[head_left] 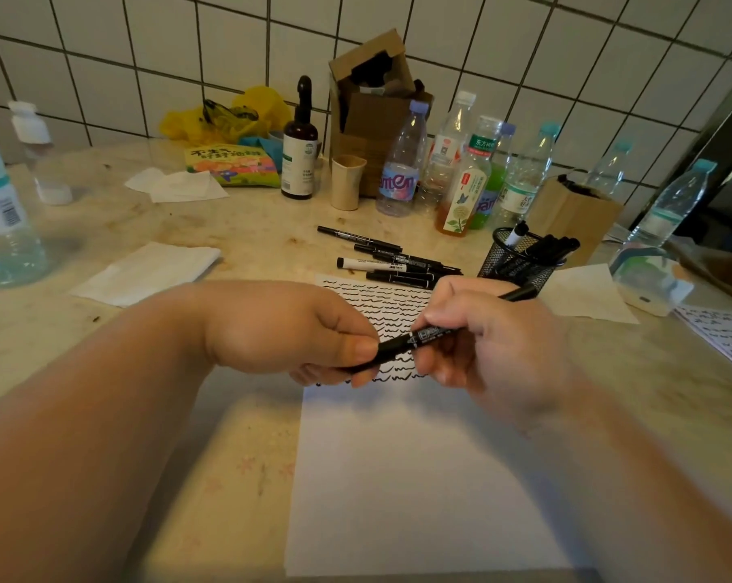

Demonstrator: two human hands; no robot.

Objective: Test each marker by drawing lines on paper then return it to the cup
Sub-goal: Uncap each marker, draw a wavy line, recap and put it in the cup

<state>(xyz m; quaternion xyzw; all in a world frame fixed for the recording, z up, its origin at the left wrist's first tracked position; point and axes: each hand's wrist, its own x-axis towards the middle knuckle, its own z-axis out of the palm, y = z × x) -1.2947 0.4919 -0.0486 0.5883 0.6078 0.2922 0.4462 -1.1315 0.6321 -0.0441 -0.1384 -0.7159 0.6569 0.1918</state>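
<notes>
Head view — both hands, left (297, 330) and right (482, 342), gripping one black marker (402, 345) above the paper (398, 477)

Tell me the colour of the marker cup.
Black wire mesh cup, seen from the head view.

Left hand (297, 330) & right hand (482, 342) cover the middle rows of wavy lines on the paper (398, 477), and the marker (402, 345) tip end is buried in the left hand's fingers, so can't tell cap on or off. Mesh cup (520, 263) hides the lower halves of its markers. Big bottle (2, 212) at table's left edge is cut off by frame; nearer forearms & table edge are blurred.
</notes>
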